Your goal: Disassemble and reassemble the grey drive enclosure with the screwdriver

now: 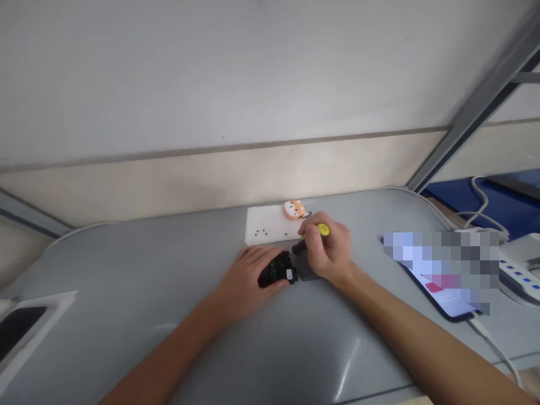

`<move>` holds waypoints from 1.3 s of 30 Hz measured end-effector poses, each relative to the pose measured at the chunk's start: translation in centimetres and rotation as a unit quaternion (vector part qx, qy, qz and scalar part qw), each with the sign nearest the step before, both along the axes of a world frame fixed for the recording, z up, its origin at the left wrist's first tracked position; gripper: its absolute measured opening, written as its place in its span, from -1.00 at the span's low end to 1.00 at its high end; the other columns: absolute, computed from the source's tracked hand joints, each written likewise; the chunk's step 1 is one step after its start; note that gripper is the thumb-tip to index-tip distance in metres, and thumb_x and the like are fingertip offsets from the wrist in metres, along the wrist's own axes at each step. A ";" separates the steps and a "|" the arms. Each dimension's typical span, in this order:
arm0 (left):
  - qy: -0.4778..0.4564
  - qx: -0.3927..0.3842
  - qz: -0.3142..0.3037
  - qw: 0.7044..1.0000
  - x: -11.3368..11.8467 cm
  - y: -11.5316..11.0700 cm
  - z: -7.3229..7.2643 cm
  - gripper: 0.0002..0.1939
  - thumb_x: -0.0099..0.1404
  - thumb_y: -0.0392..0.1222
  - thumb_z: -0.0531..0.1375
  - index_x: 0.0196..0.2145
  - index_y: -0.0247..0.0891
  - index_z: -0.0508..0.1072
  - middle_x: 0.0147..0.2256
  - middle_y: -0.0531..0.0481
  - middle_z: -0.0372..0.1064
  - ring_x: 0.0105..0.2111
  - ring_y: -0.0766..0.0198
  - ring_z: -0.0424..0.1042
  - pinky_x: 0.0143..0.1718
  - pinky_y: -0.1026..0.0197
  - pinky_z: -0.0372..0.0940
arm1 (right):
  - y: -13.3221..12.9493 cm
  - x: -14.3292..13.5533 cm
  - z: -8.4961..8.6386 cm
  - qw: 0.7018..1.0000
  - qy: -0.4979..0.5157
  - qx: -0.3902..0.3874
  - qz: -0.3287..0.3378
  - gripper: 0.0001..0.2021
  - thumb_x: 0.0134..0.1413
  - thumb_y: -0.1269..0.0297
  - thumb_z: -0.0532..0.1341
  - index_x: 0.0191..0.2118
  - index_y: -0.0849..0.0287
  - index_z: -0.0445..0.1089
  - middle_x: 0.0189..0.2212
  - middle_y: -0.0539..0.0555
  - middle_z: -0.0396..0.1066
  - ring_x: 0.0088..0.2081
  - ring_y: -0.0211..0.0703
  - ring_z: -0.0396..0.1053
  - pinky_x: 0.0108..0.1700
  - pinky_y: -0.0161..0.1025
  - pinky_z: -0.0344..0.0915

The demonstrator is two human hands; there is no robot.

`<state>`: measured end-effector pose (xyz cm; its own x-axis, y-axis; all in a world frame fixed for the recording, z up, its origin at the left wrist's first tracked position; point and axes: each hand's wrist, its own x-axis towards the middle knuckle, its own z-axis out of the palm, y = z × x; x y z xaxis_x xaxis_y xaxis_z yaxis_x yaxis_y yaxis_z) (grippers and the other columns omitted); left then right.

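My left hand [248, 277] is wrapped round a small opened black device [278, 271] on the grey tabletop, steadying it between thumb and fingers. Green circuit board and a pale label show inside; its exact kind is unclear. In my right hand [329, 247] is a screwdriver [300, 247] with a yellow and black handle. It is tilted, its shaft pointing down at the device's upper right edge; whether the tip sits in a screw is too small to tell. A dark grey flat piece [310, 271] lies under my right hand, partly hidden.
Behind my hands, white paper [270, 216] carries several tiny dark screws [261, 232] and an orange-and-white animal-faced case [294, 210]. To the right lie a phone [439, 281] with a charging cable [493, 337] and a white power strip [521, 278]. A wall closes off the back.
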<state>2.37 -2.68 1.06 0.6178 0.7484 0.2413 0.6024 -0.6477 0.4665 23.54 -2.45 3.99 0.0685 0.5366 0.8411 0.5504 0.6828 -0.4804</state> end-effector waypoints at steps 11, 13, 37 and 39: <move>0.002 -0.004 -0.001 1.000 0.1 -0.2 0.2 -0.45 0.39 0.07 0.30 0.27 -0.06 0.37 0.22 -0.06 0.43 0.21 -0.02 0.39 0.29 -0.14 0.24 | -0.1 0.1 -0.4 1.000 -0.020 -0.022 0.003 -0.75 0.35 0.26 0.09 -0.41 0.11 0.31 -0.61 -0.07 0.36 -0.61 -0.32 0.30 -0.50 -0.32 0.19; 0.003 -0.005 0.001 1.000 0.1 -0.2 0.2 -0.44 0.38 0.07 0.30 0.27 -0.05 0.37 0.22 -0.05 0.43 0.21 -0.02 0.39 0.29 -0.15 0.24 | 0.0 0.1 -0.3 0.999 -0.022 -0.024 -0.004 -0.74 0.35 0.26 0.09 -0.42 0.11 0.31 -0.62 -0.07 0.36 -0.62 -0.32 0.30 -0.50 -0.32 0.18; -0.012 0.001 -0.014 1.000 0.1 0.0 0.1 -0.80 0.37 -0.01 0.31 -0.21 -0.15 0.47 0.10 -0.02 0.50 0.11 0.05 0.42 0.19 -0.07 0.27 | 0.0 -0.1 0.4 0.987 -0.006 -0.156 0.044 -0.74 0.37 0.15 0.11 -0.38 0.09 0.29 -0.59 -0.08 0.35 -0.57 -0.31 0.26 -0.46 -0.31 0.17; -0.009 0.006 -0.015 1.000 0.0 0.0 0.0 -0.79 0.37 0.00 0.32 -0.19 -0.15 0.47 0.10 -0.02 0.50 0.12 0.05 0.42 0.20 -0.06 0.26 | 0.0 -0.1 0.6 0.984 -0.009 -0.171 0.057 -0.74 0.37 0.13 0.11 -0.37 0.09 0.28 -0.59 -0.09 0.33 -0.57 -0.31 0.24 -0.45 -0.30 0.16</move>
